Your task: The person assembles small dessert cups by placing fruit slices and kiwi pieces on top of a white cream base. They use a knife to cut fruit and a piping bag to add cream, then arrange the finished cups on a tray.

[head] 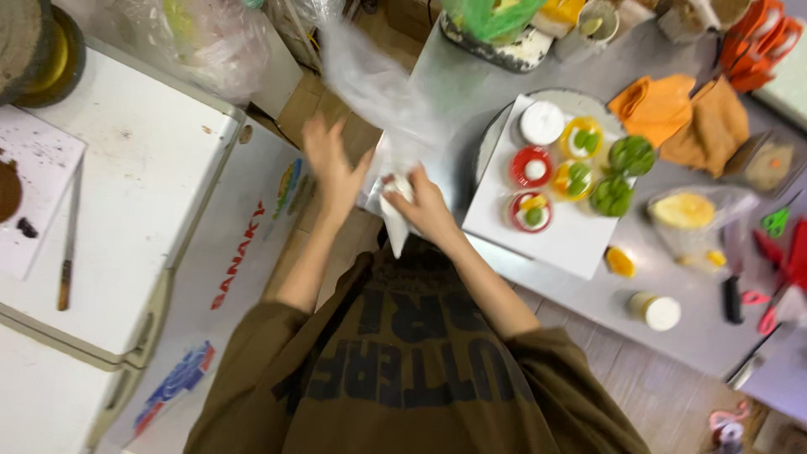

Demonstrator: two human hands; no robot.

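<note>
My right hand (pixel 424 206) pinches clear bag (pixel 370 84) at bunched end, above counter edge. Left hand (pixel 329 164) spread open, flat against film. Opening-bag step, likely; next needs mouth parted.

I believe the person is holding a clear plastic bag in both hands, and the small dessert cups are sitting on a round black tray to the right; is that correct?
Not quite: the tray under the dessert cups is white and square, not round and black, as the head view shows. The rest holds: the left hand and right hand are on the clear plastic bag, and the cups sit to the right.
</note>
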